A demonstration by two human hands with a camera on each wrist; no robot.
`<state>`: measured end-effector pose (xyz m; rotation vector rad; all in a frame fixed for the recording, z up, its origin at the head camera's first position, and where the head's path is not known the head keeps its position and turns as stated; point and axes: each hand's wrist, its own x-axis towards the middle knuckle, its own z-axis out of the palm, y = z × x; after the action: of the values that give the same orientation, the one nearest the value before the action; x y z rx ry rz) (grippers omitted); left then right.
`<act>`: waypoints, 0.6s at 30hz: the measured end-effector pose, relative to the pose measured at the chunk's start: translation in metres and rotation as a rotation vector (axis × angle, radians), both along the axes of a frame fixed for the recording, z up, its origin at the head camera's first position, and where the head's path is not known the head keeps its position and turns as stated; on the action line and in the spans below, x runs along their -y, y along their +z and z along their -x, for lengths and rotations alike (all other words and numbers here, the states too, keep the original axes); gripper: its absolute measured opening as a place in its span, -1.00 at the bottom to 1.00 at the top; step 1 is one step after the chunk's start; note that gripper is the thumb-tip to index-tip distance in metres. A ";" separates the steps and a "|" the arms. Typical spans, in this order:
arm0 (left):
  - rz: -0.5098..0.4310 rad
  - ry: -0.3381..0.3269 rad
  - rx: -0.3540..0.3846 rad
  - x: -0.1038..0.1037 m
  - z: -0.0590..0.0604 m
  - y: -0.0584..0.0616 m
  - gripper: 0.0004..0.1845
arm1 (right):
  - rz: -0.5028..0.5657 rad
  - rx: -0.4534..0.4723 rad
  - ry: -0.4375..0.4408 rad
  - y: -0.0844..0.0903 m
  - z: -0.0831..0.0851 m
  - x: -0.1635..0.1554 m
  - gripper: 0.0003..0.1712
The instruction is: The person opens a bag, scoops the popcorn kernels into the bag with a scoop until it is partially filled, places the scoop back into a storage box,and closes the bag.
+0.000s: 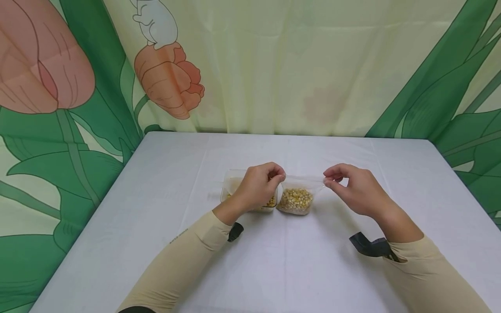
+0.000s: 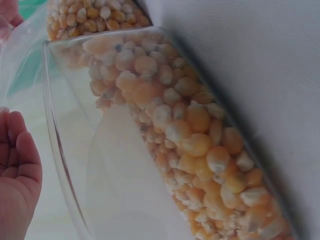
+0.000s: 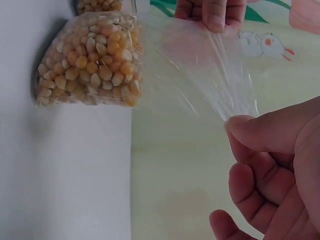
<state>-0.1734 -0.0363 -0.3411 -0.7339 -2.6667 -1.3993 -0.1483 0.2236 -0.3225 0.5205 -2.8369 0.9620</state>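
Observation:
A clear plastic bag (image 1: pixel 296 199) with corn kernels in its bottom stands on the white table. My left hand (image 1: pixel 261 184) pinches the bag's upper left corner, and my right hand (image 1: pixel 354 189) pinches the upper right corner. Between the two hands the bag's top is pulled taut, as the right wrist view shows with the bag (image 3: pixel 95 65) beside my right hand (image 3: pixel 280 170). Left of the bag sits a clear box (image 1: pixel 231 182) partly filled with kernels (image 2: pixel 200 150). My left forearm and hand cover part of this box in the head view.
A white cloth covers the table (image 1: pixel 250 269). Behind it hangs a curtain (image 1: pixel 274 65) printed with flowers, leaves and a rabbit. Black straps (image 1: pixel 372 246) sit at both wrists.

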 end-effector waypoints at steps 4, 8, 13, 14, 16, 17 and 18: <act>-0.006 0.008 0.004 0.001 0.001 0.000 -0.93 | 0.028 -0.028 -0.006 -0.002 -0.001 -0.001 -0.73; -0.022 0.010 -0.002 0.001 0.004 -0.001 -0.94 | 0.073 -0.084 0.003 -0.006 -0.002 -0.001 -0.66; -0.044 -0.007 -0.007 0.001 0.006 0.000 -0.92 | 0.118 -0.083 0.000 -0.011 0.001 0.002 -0.60; -0.044 -0.013 -0.004 0.000 0.006 0.000 -0.91 | 0.126 -0.076 0.000 -0.012 0.001 0.003 -0.60; -0.045 -0.026 0.005 0.000 0.006 0.001 -0.89 | 0.131 -0.061 -0.003 -0.012 0.002 0.004 -0.60; -0.045 -0.031 0.011 0.000 0.006 0.001 -0.88 | 0.130 -0.052 -0.005 -0.012 0.002 0.004 -0.60; -0.045 -0.036 0.016 -0.001 0.006 0.002 -0.87 | 0.128 -0.046 -0.004 -0.012 0.003 0.004 -0.61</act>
<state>-0.1796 -0.0358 -0.3395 -0.7728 -2.6378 -1.4748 -0.1510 0.2191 -0.3343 0.5153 -2.7124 1.1061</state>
